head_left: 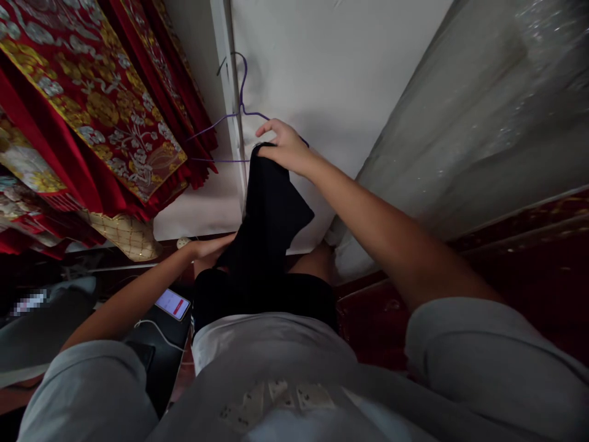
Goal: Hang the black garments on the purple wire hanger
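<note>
- Black cloth [271,209] hangs down long and loose from just under the purple hanger [240,92].
- Purple and thin, the hanger is hooked on a white post [227,73] by the white wall [345,61].
- The person's right hand [283,144] is at the right side of the hanger and touches it.
- That hand pinches the top of the black cloth. One finger sticks up a little.
- The person's left hand [209,247] is far below the hanger, at the left edge of the cloth.
- It touches the cloth there. Its fingers go behind the cloth, so it is not clear if it grips or lies flat.
- The bottom of the cloth falls onto the person's black shorts [304,301], straight down from the hanger.
- Red and gold cloth [92,92] with flowers hangs to the left of the hanger.
- A shiny grey sheet [483,110] is far to the right of the hanger.
- A phone [173,304] with a lit screen lies well below the hanger and a bit to the left.
- A white cable [156,328] lies just beside the phone.
</note>
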Motion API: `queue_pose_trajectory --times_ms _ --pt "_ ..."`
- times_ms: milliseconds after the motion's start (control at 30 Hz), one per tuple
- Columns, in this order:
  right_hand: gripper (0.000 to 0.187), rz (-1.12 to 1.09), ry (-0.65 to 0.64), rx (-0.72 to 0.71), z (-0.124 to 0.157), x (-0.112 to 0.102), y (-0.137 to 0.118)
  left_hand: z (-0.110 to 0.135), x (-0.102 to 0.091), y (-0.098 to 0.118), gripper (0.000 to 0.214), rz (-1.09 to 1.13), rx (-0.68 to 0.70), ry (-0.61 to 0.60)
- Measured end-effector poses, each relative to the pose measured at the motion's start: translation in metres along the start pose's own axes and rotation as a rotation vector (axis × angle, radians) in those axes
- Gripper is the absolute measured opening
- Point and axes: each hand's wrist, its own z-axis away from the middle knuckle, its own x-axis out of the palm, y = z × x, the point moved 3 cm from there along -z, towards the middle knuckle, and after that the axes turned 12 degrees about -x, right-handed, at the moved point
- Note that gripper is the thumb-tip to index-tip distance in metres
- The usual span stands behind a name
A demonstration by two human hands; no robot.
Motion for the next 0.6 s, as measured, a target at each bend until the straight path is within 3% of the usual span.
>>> queue_pose_trajectory --times_ms 100,233,333,400,500,600 --pt "0.053 0.060 0.011 0.066 -0.003 0.014 0.037 0.027 -0.021 -0.003 0.074 -0.043 -0.038 0.136" --pt "0.021 0.134 -0.075 0.174 0.005 0.024 0.063 0.057 -0.061 0.008 0.055 -0.513 -0.021 0.439" --pt "0.024 0.305 0.008 0.149 0.013 -0.006 0.064 0.075 -0.091 0.020 0.040 -0.908 0.030 0.807" --pt "0.029 0.391 0.056 0.112 0.018 -0.034 0.059 0.085 -0.106 0.031 0.036 -1.011 0.121 1.002" --pt "0.031 0.391 0.082 0.109 0.025 -0.066 0.049 0.096 -0.120 0.055 0.035 -0.942 0.224 1.222" --pt "0.030 0.300 0.104 0.081 0.034 -0.072 0.039 0.097 -0.122 0.089 0.036 -0.781 0.308 1.340"
